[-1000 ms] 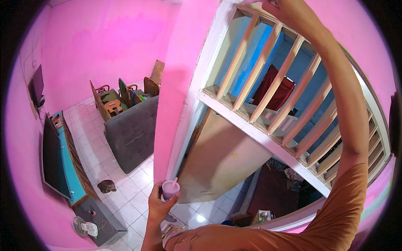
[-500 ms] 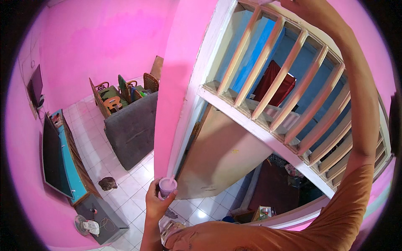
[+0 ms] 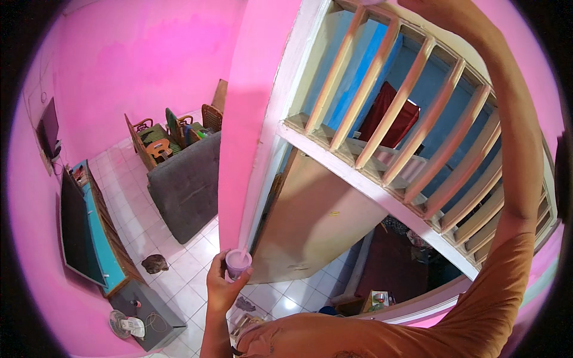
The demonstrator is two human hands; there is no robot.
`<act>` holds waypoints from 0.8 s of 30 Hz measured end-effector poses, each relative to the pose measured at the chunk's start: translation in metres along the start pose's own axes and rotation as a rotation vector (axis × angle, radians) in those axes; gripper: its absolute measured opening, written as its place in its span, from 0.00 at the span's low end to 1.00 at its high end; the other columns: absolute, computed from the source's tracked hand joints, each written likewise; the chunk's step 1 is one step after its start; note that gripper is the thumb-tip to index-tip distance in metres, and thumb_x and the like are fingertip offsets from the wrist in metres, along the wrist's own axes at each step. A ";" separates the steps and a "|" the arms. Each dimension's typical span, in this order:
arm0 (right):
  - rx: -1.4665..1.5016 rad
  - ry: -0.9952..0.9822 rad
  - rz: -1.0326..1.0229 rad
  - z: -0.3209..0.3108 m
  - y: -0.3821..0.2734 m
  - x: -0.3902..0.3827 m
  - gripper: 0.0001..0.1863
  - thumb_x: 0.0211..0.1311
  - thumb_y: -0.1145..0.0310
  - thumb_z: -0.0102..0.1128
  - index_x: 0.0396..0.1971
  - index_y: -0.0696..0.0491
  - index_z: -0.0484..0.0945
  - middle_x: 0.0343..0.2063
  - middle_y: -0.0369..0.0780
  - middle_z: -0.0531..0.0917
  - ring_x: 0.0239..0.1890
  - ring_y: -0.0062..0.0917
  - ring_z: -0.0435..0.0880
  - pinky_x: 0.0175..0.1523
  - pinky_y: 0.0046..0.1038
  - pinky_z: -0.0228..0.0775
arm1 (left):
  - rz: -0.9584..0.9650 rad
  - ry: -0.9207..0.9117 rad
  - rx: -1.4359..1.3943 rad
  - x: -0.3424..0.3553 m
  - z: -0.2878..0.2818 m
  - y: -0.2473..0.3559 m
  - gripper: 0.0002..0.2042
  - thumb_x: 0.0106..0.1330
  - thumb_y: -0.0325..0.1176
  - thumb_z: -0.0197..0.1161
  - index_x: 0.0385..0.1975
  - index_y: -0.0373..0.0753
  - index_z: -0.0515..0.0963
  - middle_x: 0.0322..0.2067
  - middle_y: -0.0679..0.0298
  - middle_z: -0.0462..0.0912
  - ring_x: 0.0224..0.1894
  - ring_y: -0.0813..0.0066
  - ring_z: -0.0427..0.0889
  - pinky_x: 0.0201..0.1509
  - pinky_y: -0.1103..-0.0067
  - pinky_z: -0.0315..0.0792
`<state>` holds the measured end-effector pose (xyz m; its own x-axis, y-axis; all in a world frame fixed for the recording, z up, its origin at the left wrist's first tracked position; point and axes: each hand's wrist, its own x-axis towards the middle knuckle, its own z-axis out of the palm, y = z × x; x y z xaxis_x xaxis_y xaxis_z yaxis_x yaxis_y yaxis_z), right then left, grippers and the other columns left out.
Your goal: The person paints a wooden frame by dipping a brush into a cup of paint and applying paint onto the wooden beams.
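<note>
The person is looking down from high up beside a big pink painted wall (image 3: 149,65), and next to it a tall pink wall column (image 3: 250,119) is running from top to bottom. A cream wooden railing with slanted bars (image 3: 412,137) is sitting to the right of the column. Far below, a grey cloth sofa (image 3: 188,185) is standing on the white tiled floor (image 3: 119,209), well apart from both hands. The right arm in an orange sleeve (image 3: 495,310) is reaching straight up past the railing, and the right hand is going out of the top of the picture, so I cannot tell what its fingers are doing. The left hand (image 3: 222,287) is staying low, near the bottom of the column. Its fingers are curling around a small round pink plastic cup (image 3: 237,262) and gripping it from below and from the sides. The cup is standing upright with its open mouth facing up, just beside the foot of the column. So the cup is lying far below the raised right hand, and the left hand is the nearer one.
</note>
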<state>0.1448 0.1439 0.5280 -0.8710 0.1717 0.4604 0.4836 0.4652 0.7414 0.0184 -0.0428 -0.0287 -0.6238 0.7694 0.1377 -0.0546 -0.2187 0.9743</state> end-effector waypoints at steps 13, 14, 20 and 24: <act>-0.037 0.150 -0.160 0.024 -0.004 0.013 0.11 0.61 0.71 0.61 0.35 0.65 0.81 0.37 0.51 0.80 0.39 0.43 0.82 0.47 0.40 0.75 | -0.003 -0.056 0.004 0.000 0.006 0.004 0.33 0.56 0.30 0.78 0.60 0.29 0.69 0.50 0.57 0.80 0.53 0.70 0.79 0.58 0.76 0.73; -0.014 0.136 -0.059 0.014 -0.024 -0.002 0.10 0.61 0.71 0.60 0.35 0.64 0.82 0.37 0.50 0.80 0.39 0.42 0.82 0.47 0.40 0.75 | -0.017 -0.038 0.015 -0.002 0.004 0.004 0.33 0.56 0.30 0.78 0.60 0.29 0.69 0.50 0.56 0.80 0.53 0.70 0.80 0.59 0.75 0.73; -0.025 -0.051 0.069 -0.019 0.001 -0.031 0.08 0.62 0.74 0.61 0.36 0.63 0.83 0.37 0.46 0.81 0.38 0.34 0.81 0.45 0.34 0.77 | -0.033 -0.044 0.004 -0.001 0.005 -0.001 0.33 0.57 0.30 0.78 0.60 0.29 0.68 0.51 0.56 0.79 0.54 0.69 0.79 0.60 0.74 0.72; 0.079 0.141 -0.036 0.002 -0.003 -0.025 0.09 0.62 0.74 0.60 0.38 0.63 0.82 0.39 0.48 0.79 0.37 0.37 0.82 0.45 0.36 0.77 | -0.037 -0.079 -0.003 0.002 0.010 -0.002 0.33 0.57 0.30 0.78 0.60 0.29 0.68 0.52 0.56 0.79 0.55 0.69 0.79 0.61 0.74 0.71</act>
<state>0.1645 0.1402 0.5133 -0.8642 0.0327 0.5021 0.4391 0.5364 0.7208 0.0250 -0.0343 -0.0284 -0.5576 0.8221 0.1155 -0.0792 -0.1912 0.9784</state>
